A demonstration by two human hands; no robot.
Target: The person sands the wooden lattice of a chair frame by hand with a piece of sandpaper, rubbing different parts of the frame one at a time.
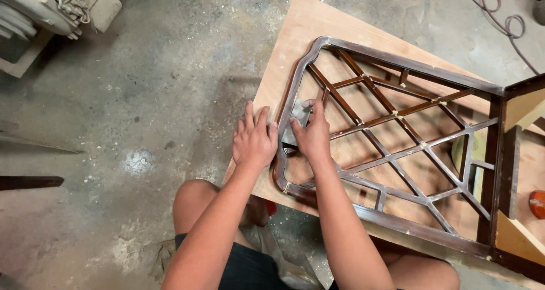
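A dark brown wooden lattice frame (409,68) lies flat on a plywood board (306,23). My right hand (311,135) presses a grey piece of sandpaper (296,115) against the inside of the frame's curved left end. My left hand (254,139) lies flat on the board just outside that curved end, fingers spread, its thumb touching the frame's rim. Both forearms reach in from the bottom of the view.
The board rests low over a dusty concrete floor (142,97). A grey machine (51,6) stands at the top left, a cable (505,17) loops at the top right, and an orange object (537,204) sits at the right edge. My bare knees show below.
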